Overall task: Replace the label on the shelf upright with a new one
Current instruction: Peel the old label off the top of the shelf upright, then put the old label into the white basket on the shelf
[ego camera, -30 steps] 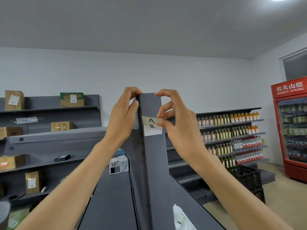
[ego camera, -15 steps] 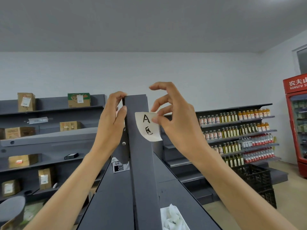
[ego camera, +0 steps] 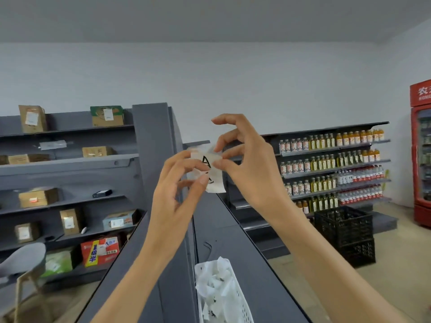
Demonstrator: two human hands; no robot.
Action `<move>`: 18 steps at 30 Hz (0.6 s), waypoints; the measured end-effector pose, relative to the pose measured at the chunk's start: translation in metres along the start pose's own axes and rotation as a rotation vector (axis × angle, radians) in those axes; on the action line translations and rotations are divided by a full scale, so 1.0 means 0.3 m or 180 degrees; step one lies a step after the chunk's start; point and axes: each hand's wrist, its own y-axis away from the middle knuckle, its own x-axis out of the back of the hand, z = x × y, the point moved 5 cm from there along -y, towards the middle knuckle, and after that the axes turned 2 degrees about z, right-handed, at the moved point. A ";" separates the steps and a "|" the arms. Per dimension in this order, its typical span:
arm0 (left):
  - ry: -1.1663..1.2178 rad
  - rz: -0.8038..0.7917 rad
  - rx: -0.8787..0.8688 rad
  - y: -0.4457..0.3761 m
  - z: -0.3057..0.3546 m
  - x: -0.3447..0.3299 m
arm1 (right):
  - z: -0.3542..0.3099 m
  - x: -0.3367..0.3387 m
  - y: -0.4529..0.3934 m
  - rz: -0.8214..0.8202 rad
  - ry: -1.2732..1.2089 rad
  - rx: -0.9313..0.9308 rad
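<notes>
The grey shelf upright stands left of centre with its face bare. A white paper label marked with a black "A" is off the upright and curled, held in the air to the right of it. My right hand pinches the label's top right edge between thumb and fingers. My left hand grips its left side with the fingertips over part of the writing.
A white plastic basket of several crumpled paper labels sits on the grey shelf top below my hands. Boxes fill the shelves on the left, bottles the shelves on the right. Black crates and a red fridge stand at the right.
My right hand peeled the label off the upright and carried it right. My left hand let go of the upright and took hold of the label too. The view swung right.
</notes>
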 end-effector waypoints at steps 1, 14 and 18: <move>0.0005 -0.0007 0.0093 0.022 -0.013 -0.018 | 0.020 0.010 0.014 -0.0003 -0.0053 -0.0057; 0.0053 0.0204 0.1199 0.383 -0.147 -0.168 | 0.270 0.050 0.304 -0.0253 -0.0366 -0.0791; -0.0057 0.0200 0.1372 0.444 -0.172 -0.198 | 0.341 0.052 0.364 -0.0265 -0.0390 -0.1024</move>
